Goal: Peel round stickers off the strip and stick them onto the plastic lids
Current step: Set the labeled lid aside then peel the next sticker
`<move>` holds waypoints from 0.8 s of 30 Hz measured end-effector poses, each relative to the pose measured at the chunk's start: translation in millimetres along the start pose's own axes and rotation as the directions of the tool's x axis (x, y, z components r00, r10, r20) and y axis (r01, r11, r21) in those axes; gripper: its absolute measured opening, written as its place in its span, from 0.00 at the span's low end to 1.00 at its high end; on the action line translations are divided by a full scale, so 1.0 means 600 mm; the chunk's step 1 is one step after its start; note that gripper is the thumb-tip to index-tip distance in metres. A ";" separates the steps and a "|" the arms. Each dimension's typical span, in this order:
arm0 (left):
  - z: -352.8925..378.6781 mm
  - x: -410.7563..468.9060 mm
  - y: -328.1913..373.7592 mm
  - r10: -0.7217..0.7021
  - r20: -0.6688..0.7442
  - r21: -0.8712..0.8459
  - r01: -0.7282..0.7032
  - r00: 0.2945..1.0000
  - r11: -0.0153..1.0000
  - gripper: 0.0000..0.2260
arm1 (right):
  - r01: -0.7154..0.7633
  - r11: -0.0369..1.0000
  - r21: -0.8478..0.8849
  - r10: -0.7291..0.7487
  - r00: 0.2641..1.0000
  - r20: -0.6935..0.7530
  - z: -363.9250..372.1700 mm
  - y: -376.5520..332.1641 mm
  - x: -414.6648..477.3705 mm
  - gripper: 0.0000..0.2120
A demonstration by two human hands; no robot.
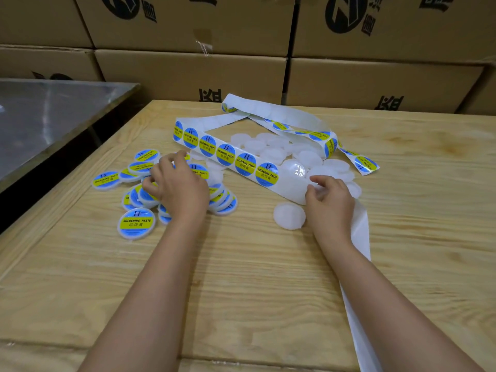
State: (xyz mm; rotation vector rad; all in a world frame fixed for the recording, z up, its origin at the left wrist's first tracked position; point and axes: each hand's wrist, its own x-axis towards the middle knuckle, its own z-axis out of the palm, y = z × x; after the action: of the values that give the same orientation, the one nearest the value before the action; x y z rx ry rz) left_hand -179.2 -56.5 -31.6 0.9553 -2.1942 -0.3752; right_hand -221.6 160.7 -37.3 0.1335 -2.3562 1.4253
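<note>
**Work area: surroundings as observed**

A pale wooden table with pronounced grain fills the foreground; a seam runs along its left side. To the left, set apart by a dark gap, stands a metal-topped table, its surface reflecting soft light. Behind both, stacked cardboard boxes form a continuous wall, printed with black logos and characters. One carton carries clear packing tape. Lighting is even, without harsh shadows.

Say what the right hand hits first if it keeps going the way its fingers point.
Probably the strip: the right hand points up-left, fingertips at its peeled end. The next sticker lies just beyond. Whether the fingers already touch the backing is unclear.
</note>
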 end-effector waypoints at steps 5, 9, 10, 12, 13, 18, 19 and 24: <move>-0.016 -0.024 0.039 0.337 -0.160 -0.185 -0.363 0.928 0.913 0.15 | -0.026 0.999 -0.025 0.027 0.998 0.056 -0.001 -0.002 0.003 0.13; -0.012 -0.078 0.082 0.599 -0.097 -0.298 -0.597 0.795 0.744 0.13 | -0.007 1.000 -0.012 0.008 0.996 0.086 -0.001 0.000 0.004 0.04; -0.009 -0.089 0.088 0.631 -0.048 -0.307 -0.613 0.774 0.728 0.14 | 0.009 1.000 0.007 -0.010 0.996 0.083 -0.001 -0.001 0.003 0.02; -0.001 -0.101 0.092 0.640 0.080 -0.332 -0.585 0.764 0.740 0.19 | 0.040 0.996 0.075 -0.045 0.996 0.071 -0.002 -0.002 0.001 0.02; 0.004 -0.103 0.091 0.629 0.140 -0.340 -0.559 0.765 0.756 0.21 | 0.052 0.992 0.114 -0.060 0.996 0.069 -0.003 -0.004 0.000 0.02; 0.012 -0.098 0.087 0.600 0.224 -0.428 -0.475 0.768 0.769 0.24 | 0.061 0.976 0.208 -0.103 0.975 0.197 0.001 -0.010 -0.004 0.07; 0.011 -0.098 0.088 0.594 0.223 -0.438 -0.466 0.773 0.769 0.24 | 0.055 0.978 0.204 -0.101 0.969 0.227 0.003 -0.010 -0.003 0.10; 0.016 -0.098 0.090 0.590 0.211 -0.450 -0.458 0.779 0.767 0.23 | 0.079 0.984 0.162 -0.120 0.957 0.264 0.000 -0.008 0.002 0.13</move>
State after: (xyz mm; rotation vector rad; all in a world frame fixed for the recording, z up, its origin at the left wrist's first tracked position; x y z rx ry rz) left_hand -186.0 23.0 -40.2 0.0228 -2.4578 -0.6915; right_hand -221.5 158.7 -32.7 0.5134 -2.4109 1.6224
